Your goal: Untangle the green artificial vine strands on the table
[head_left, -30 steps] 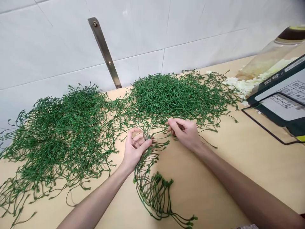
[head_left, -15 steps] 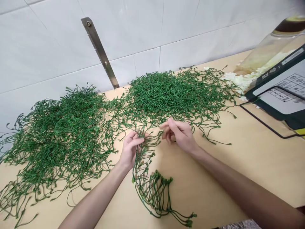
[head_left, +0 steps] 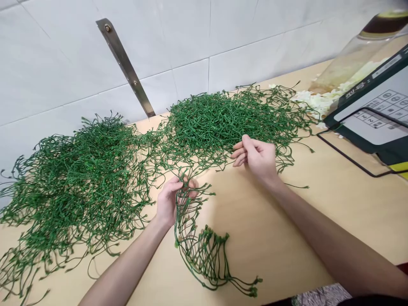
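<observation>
My left hand point(head_left: 172, 199) is closed around a gathered bunch of green plastic stems point(head_left: 204, 250) that trails toward me over the wooden tabletop point(head_left: 287, 238). My right hand point(head_left: 256, 155) rests at the near edge of the middle heap of green stems point(head_left: 229, 121), fingers loosely curled and pinched on a strand there. A second, wider heap of green stems point(head_left: 76, 178) sprawls to the left of my left hand.
A white tiled wall point(head_left: 197, 38) with a slanted metal bracket point(head_left: 126, 68) backs the table. At the right stand a dark scale with a keypad point(head_left: 376, 114), a clear container point(head_left: 353, 63) and a heap of pale petals point(head_left: 312, 102).
My right hand has drawn away from my left hand, moving right and back to the middle heap's edge. My left hand closed tighter on the bunch. The view drifted slightly.
</observation>
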Available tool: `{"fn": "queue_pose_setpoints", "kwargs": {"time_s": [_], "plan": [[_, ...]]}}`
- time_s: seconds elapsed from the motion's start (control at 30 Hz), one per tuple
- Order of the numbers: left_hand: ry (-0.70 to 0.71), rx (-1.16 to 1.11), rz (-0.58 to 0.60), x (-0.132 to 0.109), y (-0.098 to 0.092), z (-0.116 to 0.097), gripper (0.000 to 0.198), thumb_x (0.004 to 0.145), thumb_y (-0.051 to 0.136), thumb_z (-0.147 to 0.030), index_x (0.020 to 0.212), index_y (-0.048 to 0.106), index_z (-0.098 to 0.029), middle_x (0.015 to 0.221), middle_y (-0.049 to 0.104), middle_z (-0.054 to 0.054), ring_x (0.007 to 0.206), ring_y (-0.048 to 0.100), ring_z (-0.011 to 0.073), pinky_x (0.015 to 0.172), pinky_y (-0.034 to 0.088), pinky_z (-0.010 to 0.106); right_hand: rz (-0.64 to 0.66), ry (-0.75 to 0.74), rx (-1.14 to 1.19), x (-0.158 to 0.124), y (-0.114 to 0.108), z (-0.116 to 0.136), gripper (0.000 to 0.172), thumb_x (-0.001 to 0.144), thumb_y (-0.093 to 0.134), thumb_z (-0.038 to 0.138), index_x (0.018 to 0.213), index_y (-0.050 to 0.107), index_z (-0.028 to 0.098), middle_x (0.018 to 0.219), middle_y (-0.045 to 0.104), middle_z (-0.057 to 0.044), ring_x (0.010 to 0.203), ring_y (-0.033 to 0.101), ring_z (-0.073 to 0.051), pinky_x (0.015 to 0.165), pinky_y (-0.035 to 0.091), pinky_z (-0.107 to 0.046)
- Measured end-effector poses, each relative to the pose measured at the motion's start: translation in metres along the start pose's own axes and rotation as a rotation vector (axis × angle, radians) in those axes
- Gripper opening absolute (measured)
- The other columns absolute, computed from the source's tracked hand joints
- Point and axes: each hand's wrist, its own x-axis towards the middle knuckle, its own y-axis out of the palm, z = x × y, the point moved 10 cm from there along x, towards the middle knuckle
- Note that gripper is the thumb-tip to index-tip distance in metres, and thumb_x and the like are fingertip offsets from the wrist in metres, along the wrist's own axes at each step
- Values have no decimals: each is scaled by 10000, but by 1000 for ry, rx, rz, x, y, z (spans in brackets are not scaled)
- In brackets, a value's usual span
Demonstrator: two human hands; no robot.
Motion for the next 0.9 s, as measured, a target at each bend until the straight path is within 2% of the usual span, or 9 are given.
{"fn": "queue_pose_setpoints", "kwargs": {"time_s": [0.1,0.17,0.23,0.3,0.37,0.47,0.6,0.73,0.9], "plan": [[-10,65,-28,0,-4,2,163,658,721,-247,697,635,-115,665,637,42,597,554,99,528,445,186,-114,-268,-100,-18,-9,33,499,867,551,598,646,636,160,502,606,-22,351,524,-100,377,416,-235],[-9,162,-79,0,-11,3,202,649,765,-260,703,632,-118,657,647,30,568,559,86,520,449,171,-110,-472,-188,-39,-2,54,483,925,507,517,603,630,178,501,606,-24,376,518,-97,403,407,-240],[-14,262,-124,0,-17,4,257,629,808,-289,711,634,-118,653,660,22,541,564,74,518,457,162,18,-590,-249,-56,18,61,497,956,470,459,567,618,189,486,597,-20,387,510,-96,416,397,-242],[-14,337,-129,-1,-19,4,302,607,838,-311,721,631,-122,657,674,17,531,572,69,511,455,152,219,-617,-277,-69,43,57,512,962,457,444,544,607,189,454,570,-13,388,495,-95,414,379,-239],[8,387,-101,-1,-16,3,327,601,852,-320,719,614,-130,659,685,14,527,571,65,500,443,145,386,-609,-283,-78,65,49,494,957,470,428,552,610,180,456,561,-11,414,495,-96,428,375,-235],[63,436,-51,-1,-9,0,345,606,860,-303,664,563,-136,607,654,-15,515,554,52,495,430,135,521,-573,-238,-85,84,42,412,954,477,345,622,636,162,514,574,-14,464,487,-94,459,374,-230],[132,485,-41,-2,-5,-5,361,589,875,-251,624,535,-136,566,609,-57,488,528,26,493,427,119,568,-403,-116,-82,91,28,290,868,611,357,654,632,162,558,544,0,517,473,-100,476,373,-231],[95,476,-57,-1,-6,0,366,578,882,-255,831,639,-151,638,697,-24,555,617,71,567,493,158,592,-145,84,-76,95,8,286,775,706,452,721,650,176,650,577,-8,578,505,-119,499,413,-246],[112,488,-57,-1,-7,2,289,602,869,-268,800,701,-141,697,729,8,620,645,92,648,517,195,560,-53,152,-70,92,1,345,737,744,466,635,599,171,594,477,24,530,444,-92,466,378,-233]]}}
